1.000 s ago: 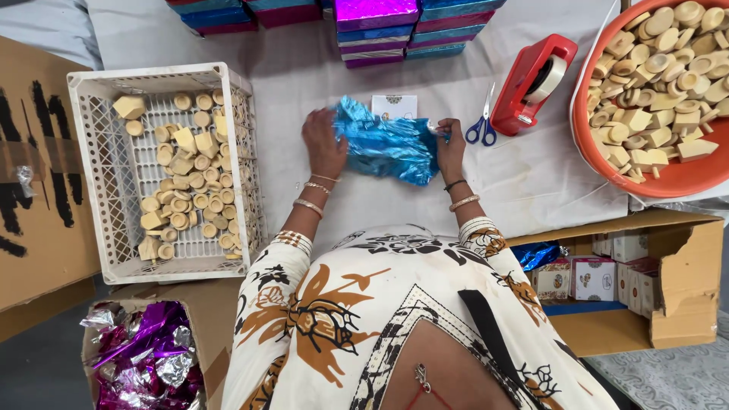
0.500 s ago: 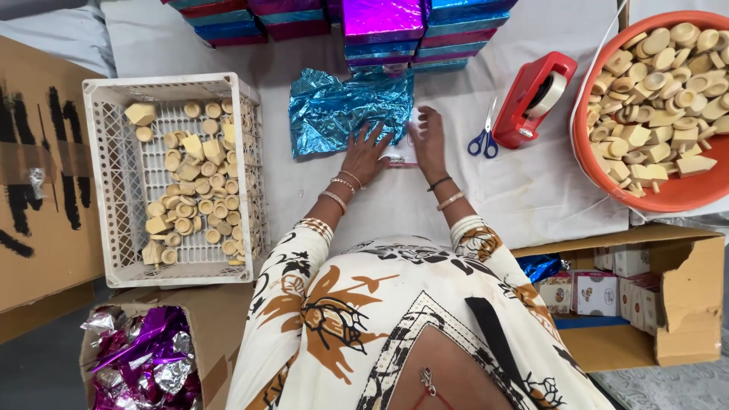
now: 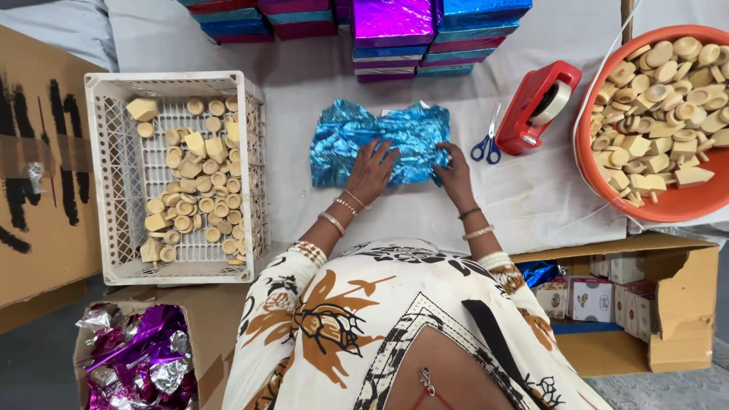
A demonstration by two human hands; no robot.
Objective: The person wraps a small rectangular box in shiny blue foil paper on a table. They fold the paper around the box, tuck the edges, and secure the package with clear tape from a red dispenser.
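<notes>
From the head view, a crinkled blue foil sheet (image 3: 380,144) lies spread on the white-covered tabletop (image 3: 304,99), in front of the person and just below the stacked foil-wrapped boxes (image 3: 395,26). The left hand (image 3: 372,168) lies flat on the sheet's lower middle, fingers spread wide and pressing down. The right hand (image 3: 454,173) rests at the sheet's lower right corner, its fingers curled over the foil edge (whether it pinches the edge cannot be told). Both wrists carry bangles.

To the left of the sheet stands a white plastic crate (image 3: 106,175) holding pale wooden pieces. To the right lie blue-handled scissors (image 3: 486,144), and just beside them a red tape dispenser (image 3: 535,106). Farther right sits an orange tub (image 3: 600,175) heaped with more pale pieces. At the lower left, a cardboard box (image 3: 213,342) holds crumpled purple foil (image 3: 137,357). At the lower right, an open carton (image 3: 683,304) holds small printed boxes (image 3: 600,292).
</notes>
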